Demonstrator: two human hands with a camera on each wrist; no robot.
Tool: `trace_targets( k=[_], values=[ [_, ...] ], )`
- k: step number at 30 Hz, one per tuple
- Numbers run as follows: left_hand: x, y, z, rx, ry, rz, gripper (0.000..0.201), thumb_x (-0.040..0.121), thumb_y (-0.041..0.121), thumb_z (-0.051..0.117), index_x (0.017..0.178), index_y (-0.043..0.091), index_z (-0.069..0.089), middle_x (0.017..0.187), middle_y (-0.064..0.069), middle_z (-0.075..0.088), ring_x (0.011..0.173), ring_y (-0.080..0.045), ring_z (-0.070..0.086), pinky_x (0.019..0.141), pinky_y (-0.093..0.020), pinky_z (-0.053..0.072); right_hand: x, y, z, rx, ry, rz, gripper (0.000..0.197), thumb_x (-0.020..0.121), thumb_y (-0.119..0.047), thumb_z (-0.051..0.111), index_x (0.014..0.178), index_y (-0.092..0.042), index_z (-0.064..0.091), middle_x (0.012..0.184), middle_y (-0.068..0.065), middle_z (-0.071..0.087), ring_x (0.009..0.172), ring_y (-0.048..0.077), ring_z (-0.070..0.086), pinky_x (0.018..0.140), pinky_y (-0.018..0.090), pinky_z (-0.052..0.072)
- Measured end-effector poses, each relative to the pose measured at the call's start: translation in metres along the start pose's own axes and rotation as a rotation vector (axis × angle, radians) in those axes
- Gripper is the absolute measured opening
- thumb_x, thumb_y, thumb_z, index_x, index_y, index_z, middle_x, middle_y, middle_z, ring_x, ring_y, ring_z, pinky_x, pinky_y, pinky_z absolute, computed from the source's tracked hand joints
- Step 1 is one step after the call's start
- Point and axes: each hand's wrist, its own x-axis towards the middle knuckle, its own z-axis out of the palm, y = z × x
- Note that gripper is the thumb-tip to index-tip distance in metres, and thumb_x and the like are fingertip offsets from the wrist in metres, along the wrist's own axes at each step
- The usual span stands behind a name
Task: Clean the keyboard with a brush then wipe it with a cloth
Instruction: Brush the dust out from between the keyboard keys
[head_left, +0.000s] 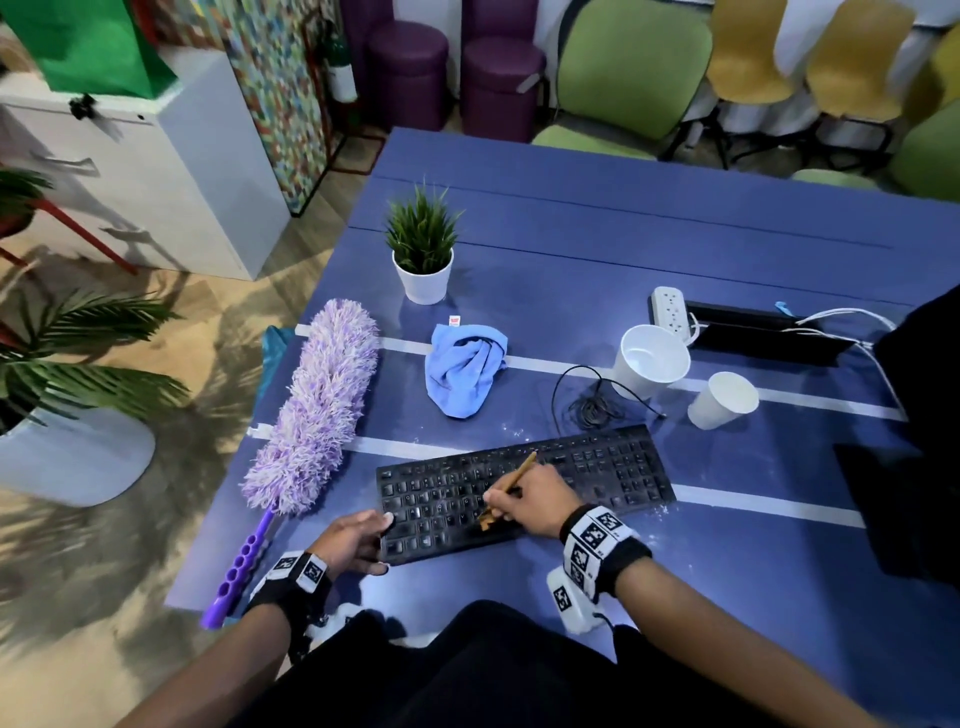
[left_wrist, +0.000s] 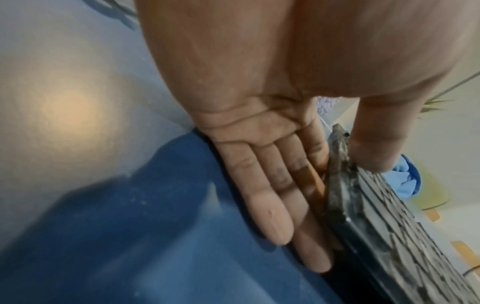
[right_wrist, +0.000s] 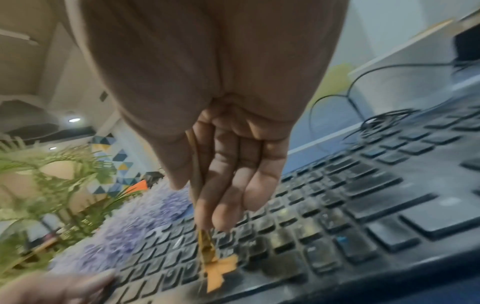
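Observation:
A dusty black keyboard (head_left: 597, 467) (left_wrist: 389, 216) (right_wrist: 363, 195) lies on the blue table (head_left: 571, 260), near its front edge. My right hand (head_left: 493, 506) (right_wrist: 205, 205) pinches a thin wooden brush (head_left: 519, 475) like a pen. Its orange bristles (right_wrist: 221, 269) are splayed on the lower left keys. My left hand (head_left: 382, 540) (left_wrist: 324, 197) braces the keyboard's left end, with straight fingers (left_wrist: 267, 205) along the edge and the thumb (left_wrist: 371, 148) pressing on top. A crumpled blue cloth (head_left: 465, 369) (left_wrist: 405, 181) lies behind the keyboard.
A purple fluffy duster (head_left: 317, 405) lies at the table's left edge. Behind are a potted plant (head_left: 423, 249), two paper cups (head_left: 652, 361) (head_left: 722, 400), a power strip (head_left: 670, 309) and a coiled cable (head_left: 592, 405). A dark object (head_left: 909, 493) fills the right side.

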Motion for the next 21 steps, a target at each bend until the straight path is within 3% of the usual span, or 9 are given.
trace_targets(
  k=[5,8,10,13,15,16,18,20,21],
  values=[
    [-0.006,0.01,-0.002,0.076,-0.049,0.079,0.019,0.091,0.015,0.058,0.11,0.014,0.061,0.099,0.001,0.073,0.083,-0.017,0.066,0.063,-0.029,0.056,0.003,0.013,-0.009,-0.09,0.055,0.011,0.029,0.082,-0.039,0.06,0.078,-0.016,0.077,0.086,-0.004,0.075,0.083,0.009,0.067,0.086,0.026,0.053],
    [-0.009,0.017,-0.004,0.166,-0.023,0.139,0.02,0.09,0.023,0.062,0.11,0.022,0.061,0.092,0.016,0.073,0.094,-0.013,0.062,0.071,-0.028,0.048,-0.002,0.015,-0.018,-0.087,0.103,0.001,0.028,0.088,-0.035,0.059,0.079,-0.016,0.077,0.089,-0.003,0.075,0.087,0.011,0.065,0.091,0.025,0.049],
    [-0.016,0.026,0.0,0.194,-0.012,0.162,0.015,0.089,0.026,0.062,0.103,0.031,0.06,0.08,0.03,0.07,0.092,-0.008,0.06,0.07,-0.024,0.043,-0.008,0.002,-0.012,-0.063,0.063,-0.073,0.027,0.092,-0.033,0.057,0.087,-0.016,0.077,0.094,-0.002,0.075,0.09,0.011,0.066,0.092,0.024,0.047],
    [-0.014,0.029,-0.001,0.179,-0.014,0.166,0.02,0.092,0.019,0.057,0.099,0.037,0.053,0.064,0.036,0.064,0.082,0.007,0.059,0.066,-0.012,0.044,-0.009,-0.017,0.008,0.03,-0.016,-0.132,0.023,0.091,-0.034,0.059,0.092,-0.02,0.077,0.093,-0.007,0.075,0.084,0.005,0.067,0.085,0.021,0.052],
    [-0.013,0.03,-0.004,0.181,-0.042,0.166,0.025,0.085,0.037,0.066,0.107,0.037,0.054,0.073,0.035,0.066,0.09,0.004,0.062,0.077,-0.017,0.046,-0.004,-0.021,0.012,0.032,-0.021,-0.126,0.025,0.09,-0.035,0.057,0.086,-0.02,0.077,0.093,-0.009,0.075,0.087,0.008,0.066,0.087,0.024,0.051],
    [-0.012,0.03,-0.007,0.176,-0.06,0.165,0.041,0.072,0.051,0.072,0.108,0.037,0.057,0.081,0.032,0.068,0.096,0.001,0.062,0.085,-0.022,0.045,-0.001,-0.018,0.011,0.01,-0.011,-0.121,0.027,0.09,-0.036,0.056,0.081,-0.02,0.076,0.092,-0.009,0.074,0.09,0.012,0.065,0.09,0.026,0.049],
    [-0.013,0.032,-0.008,0.16,-0.093,0.185,0.063,0.051,0.064,0.08,0.104,0.036,0.06,0.087,0.028,0.071,0.092,0.006,0.065,0.085,-0.018,0.046,0.003,-0.01,0.001,-0.045,0.035,-0.084,0.03,0.089,-0.035,0.055,0.075,-0.018,0.075,0.09,-0.008,0.074,0.091,0.016,0.064,0.093,0.028,0.048],
    [-0.016,0.035,-0.006,0.115,-0.114,0.199,0.045,0.067,0.046,0.076,0.105,0.033,0.056,0.077,0.033,0.068,0.079,0.017,0.062,0.079,-0.011,0.047,0.005,0.001,-0.013,-0.054,0.101,-0.008,0.028,0.087,-0.03,0.057,0.07,-0.016,0.074,0.083,-0.005,0.074,0.083,0.012,0.065,0.09,0.026,0.051],
    [-0.014,0.034,-0.004,0.104,-0.115,0.202,0.034,0.08,0.033,0.069,0.11,0.032,0.054,0.078,0.034,0.067,0.08,0.018,0.061,0.087,-0.014,0.046,0.005,0.005,-0.018,-0.042,0.126,0.022,0.026,0.086,-0.029,0.058,0.069,-0.015,0.073,0.08,-0.004,0.073,0.078,0.009,0.065,0.087,0.025,0.052]
  ],
)
